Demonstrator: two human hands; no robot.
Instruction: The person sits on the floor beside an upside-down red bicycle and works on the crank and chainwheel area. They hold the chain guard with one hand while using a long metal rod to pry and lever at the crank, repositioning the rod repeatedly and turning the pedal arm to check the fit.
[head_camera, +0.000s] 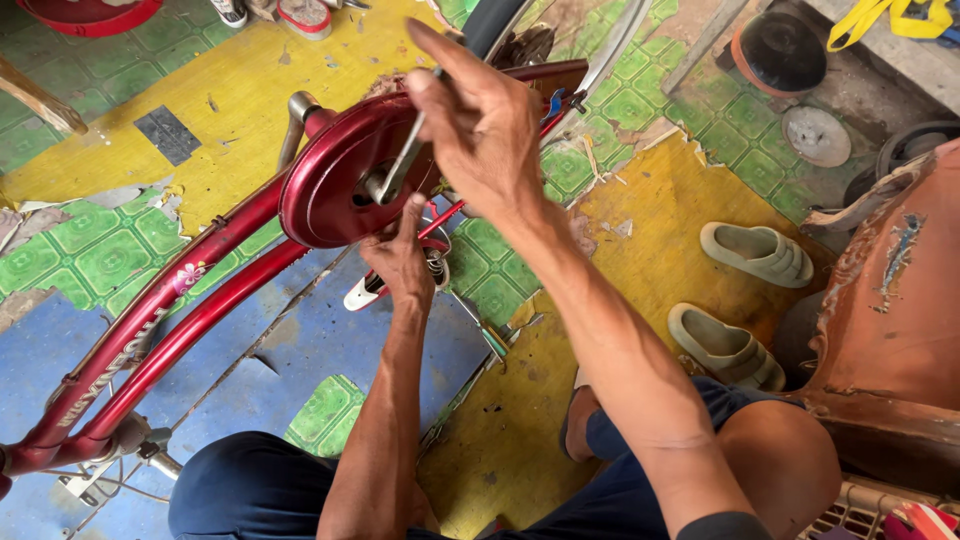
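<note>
A red bicycle frame (170, 310) lies across the patterned floor (640, 240), its round red chain guard (330, 180) near the middle of the view. The right hand (485, 125) reaches in from the right above the guard, its fingers (435, 90) closed around a slim metal wrench (400, 165) whose lower end meets the hub at the guard's centre. The left hand (400, 255) comes up from the near side, its fingers pressed against the guard's lower right edge; whether they grip anything there cannot be told. The rear wheel (560, 60) runs off toward the far edge, behind the right hand. On the yellow patch of floor to the right lies a pair of pale green sandals (745, 300), well apart from the hands. A rust-coloured metal body (890, 310) fills the right edge.
</note>
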